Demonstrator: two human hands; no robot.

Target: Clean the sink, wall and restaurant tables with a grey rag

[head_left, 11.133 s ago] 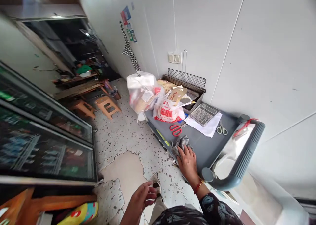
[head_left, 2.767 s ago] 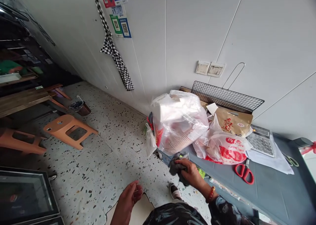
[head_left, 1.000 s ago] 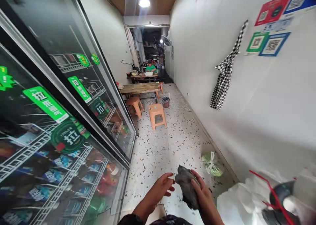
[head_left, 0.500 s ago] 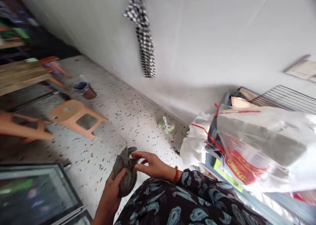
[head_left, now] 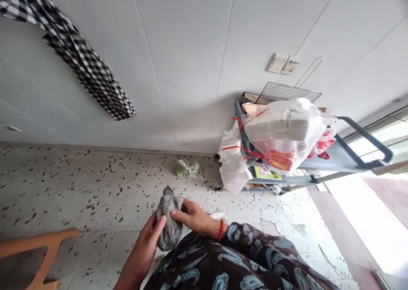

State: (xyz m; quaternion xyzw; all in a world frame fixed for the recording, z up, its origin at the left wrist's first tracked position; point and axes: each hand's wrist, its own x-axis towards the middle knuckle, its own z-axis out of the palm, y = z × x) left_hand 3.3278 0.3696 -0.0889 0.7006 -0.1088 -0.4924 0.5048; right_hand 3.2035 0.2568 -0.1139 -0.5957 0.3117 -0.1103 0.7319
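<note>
White wall panels [head_left: 188, 48] meet a speckled terrazzo floor [head_left: 105, 196], beside which a gray cart [head_left: 347, 152] carries a clear plastic bag [head_left: 283, 128]; through it shows a red packet [head_left: 280, 159] with yellow lettering too unclear to read. Left hand [head_left: 148, 241] and right hand [head_left: 197, 218] both pinch a crumpled gray cloth [head_left: 170, 222] between thumb and fingers, just before the paisley garment [head_left: 219, 260], above the floor.

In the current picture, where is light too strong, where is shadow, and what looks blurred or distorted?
Head view: glare washes out the ground at lower right; head view: soft shadow on the wall left of the cart; head view: checkered cloth slightly soft, grey cloth clearer; head view: wall seams lean differently, perhaps from wide-angle distortion.
</note>
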